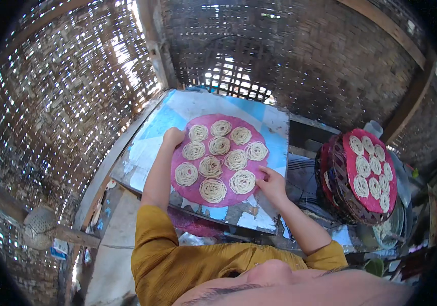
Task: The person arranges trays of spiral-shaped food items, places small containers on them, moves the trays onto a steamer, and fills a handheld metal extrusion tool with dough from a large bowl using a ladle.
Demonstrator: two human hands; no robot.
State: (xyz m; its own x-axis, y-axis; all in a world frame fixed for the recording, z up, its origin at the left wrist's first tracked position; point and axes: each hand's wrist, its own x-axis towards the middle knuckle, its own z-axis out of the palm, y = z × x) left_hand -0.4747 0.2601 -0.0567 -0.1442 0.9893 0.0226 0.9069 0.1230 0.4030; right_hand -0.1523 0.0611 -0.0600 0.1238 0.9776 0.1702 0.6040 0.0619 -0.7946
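Note:
A pink round sheet [227,204] lies on a board tabletop [199,101] with worn blue-and-white covering. Several flat coils of pale, noodle-like strands [235,159] are spread over it. At the sheet's upper left edge, my left hand [174,136] is closed on the rim, its fingertips hidden. My right hand [273,185] is at the lower right edge. Its thumb and forefinger are apart and touch the sheet beside one coil [242,181]; whether they grip the edge is unclear.
To the right, a stack of round woven trays [335,179] leans at a tilt, its top pink sheet [350,160] bearing similar coils. Woven bamboo walls [88,76] and a wooden post [157,42] stand behind the table. A perforated ladle-like utensil [40,228] hangs at lower left.

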